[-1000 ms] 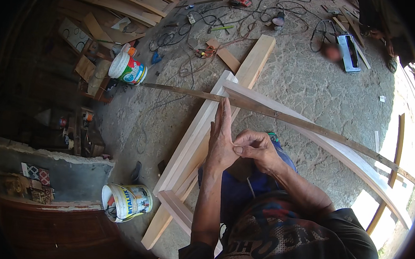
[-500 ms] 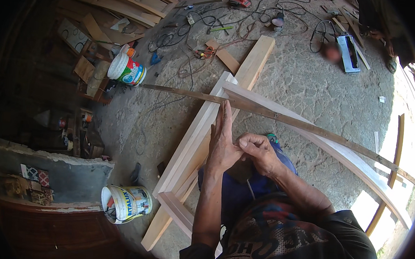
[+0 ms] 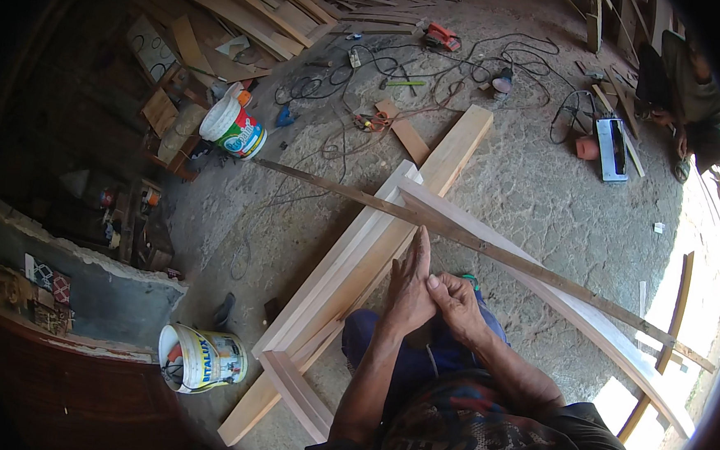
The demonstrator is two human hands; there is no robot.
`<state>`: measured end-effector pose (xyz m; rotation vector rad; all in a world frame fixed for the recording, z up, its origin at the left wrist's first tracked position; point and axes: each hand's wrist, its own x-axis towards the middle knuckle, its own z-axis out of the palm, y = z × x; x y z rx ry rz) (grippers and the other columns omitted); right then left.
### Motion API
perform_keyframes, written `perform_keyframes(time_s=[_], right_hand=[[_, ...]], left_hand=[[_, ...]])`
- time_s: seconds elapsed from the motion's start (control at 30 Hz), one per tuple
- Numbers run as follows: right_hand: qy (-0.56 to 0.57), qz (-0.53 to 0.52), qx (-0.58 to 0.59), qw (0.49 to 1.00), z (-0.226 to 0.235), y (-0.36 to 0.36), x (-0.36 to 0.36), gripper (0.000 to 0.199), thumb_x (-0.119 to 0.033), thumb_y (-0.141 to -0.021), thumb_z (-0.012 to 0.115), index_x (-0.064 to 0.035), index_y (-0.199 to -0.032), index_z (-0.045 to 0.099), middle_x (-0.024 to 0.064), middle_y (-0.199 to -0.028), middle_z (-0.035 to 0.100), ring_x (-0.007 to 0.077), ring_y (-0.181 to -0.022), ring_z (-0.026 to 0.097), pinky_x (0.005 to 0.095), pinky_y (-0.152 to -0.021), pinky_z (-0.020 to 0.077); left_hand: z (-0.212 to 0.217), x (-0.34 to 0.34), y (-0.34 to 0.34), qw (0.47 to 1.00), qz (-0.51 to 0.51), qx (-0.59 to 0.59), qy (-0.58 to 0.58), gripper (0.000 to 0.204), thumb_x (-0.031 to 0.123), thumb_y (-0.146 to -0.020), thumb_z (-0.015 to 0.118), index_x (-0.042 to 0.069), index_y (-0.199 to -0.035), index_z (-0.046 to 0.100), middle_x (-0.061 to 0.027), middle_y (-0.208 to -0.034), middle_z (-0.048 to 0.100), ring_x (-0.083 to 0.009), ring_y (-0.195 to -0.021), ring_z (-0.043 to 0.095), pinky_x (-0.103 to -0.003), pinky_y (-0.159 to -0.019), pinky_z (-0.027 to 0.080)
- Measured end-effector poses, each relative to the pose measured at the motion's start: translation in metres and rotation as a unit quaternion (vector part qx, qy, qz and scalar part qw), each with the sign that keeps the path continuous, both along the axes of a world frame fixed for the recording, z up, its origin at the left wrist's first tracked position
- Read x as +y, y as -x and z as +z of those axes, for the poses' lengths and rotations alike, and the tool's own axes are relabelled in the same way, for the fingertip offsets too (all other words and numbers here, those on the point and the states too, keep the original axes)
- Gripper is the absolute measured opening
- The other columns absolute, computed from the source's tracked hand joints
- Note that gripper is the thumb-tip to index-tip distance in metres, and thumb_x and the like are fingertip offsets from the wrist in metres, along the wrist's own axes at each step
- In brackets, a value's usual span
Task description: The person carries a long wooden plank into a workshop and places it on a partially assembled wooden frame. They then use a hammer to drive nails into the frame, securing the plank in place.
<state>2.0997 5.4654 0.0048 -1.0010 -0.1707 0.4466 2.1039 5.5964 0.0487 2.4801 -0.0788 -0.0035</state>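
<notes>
My left hand (image 3: 410, 287) is held flat and upright, fingers straight and together, holding nothing. My right hand (image 3: 456, 307) curls against it, thumb pressed on the left palm; whether anything is pinched there is hidden. Both hands hover over my lap in blue trousers, just in front of a pale wooden frame (image 3: 349, 266) lying on the concrete floor. A curved pale board (image 3: 593, 326) joins the frame and sweeps to the right. A long thin dark strip (image 3: 530, 267) lies across the frame, just beyond my fingertips.
A white bucket (image 3: 203, 360) stands at my left, another (image 3: 234, 126) farther away. Tangled cables (image 3: 435, 73), an orange power tool (image 3: 442, 36) and a grey planer (image 3: 612, 150) lie beyond the frame. Stacked planks (image 3: 242, 3) are at the back left. Another person (image 3: 690, 88) crouches at the top right.
My hands stay pressed together and sit slightly lower in the view. The frame and strip have not moved.
</notes>
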Motion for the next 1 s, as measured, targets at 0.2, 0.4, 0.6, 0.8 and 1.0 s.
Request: perform_keyframes(time_s=[0.2,0.4,0.6,0.8,1.0], right_hand=[[0.025,0.007,-0.005,1.0,-0.005,-0.009,0.005,0.033,-0.034,-0.102,0.069,-0.0045,-0.087,0.068,-0.0047,-0.08,0.063,0.0032,-0.076,0.052,0.0224,-0.068,0.043],[0.178,-0.008,0.003,0.984,-0.023,-0.039,0.007,0.041,-0.039,-0.103,0.065,-0.006,-0.079,0.063,-0.0037,-0.072,0.06,0.004,-0.069,0.05,0.0248,-0.063,0.041],[0.157,-0.122,-0.005,0.98,-0.044,-0.156,0.006,0.026,-0.03,-0.104,0.063,-0.0047,-0.105,0.063,0.0014,-0.079,0.06,0.0101,-0.072,0.055,0.0277,-0.07,0.0458],[0.429,-0.109,-0.195,0.875,-0.176,-0.338,0.018,0.027,-0.025,-0.099,0.066,-0.007,-0.118,0.061,0.0092,-0.095,0.063,0.0219,-0.086,0.064,0.0355,-0.079,0.0517],[0.631,-0.076,-0.34,0.694,-0.25,-0.469,0.055,0.034,-0.023,-0.094,0.066,-0.0098,-0.125,0.06,0.0147,-0.131,0.058,0.0379,-0.12,0.058,0.0485,-0.097,0.0489]], left_hand=[[-0.02,0.014,-0.01,1.0,-0.018,0.02,-0.007,0.102,0.018,-0.088,0.066,0.009,-0.165,0.0,-0.0231,-0.169,0.018,-0.0421,-0.154,0.023,-0.068,-0.119,0.023],[-0.042,0.026,-0.017,0.997,-0.025,0.047,0.056,0.11,0.019,-0.084,0.076,0.005,-0.164,0.002,-0.0276,-0.166,0.021,-0.044,-0.153,0.025,-0.061,-0.12,0.026],[-0.088,0.101,-0.035,0.976,0.055,0.053,0.206,0.1,0.017,-0.088,0.078,0.007,-0.164,0.014,-0.0269,-0.163,0.027,-0.0404,-0.148,0.036,-0.052,-0.113,0.044],[-0.086,0.182,-0.121,0.917,0.19,0.072,0.343,0.083,0.009,-0.094,0.07,0.007,-0.163,0.023,-0.0243,-0.161,0.03,-0.0355,-0.147,0.037,-0.041,-0.106,0.053],[-0.147,0.262,-0.312,0.88,0.251,0.086,0.393,0.093,0.017,-0.092,0.075,0.009,-0.165,0.018,-0.0244,-0.163,0.026,-0.0293,-0.15,0.034,-0.042,-0.113,0.044]])
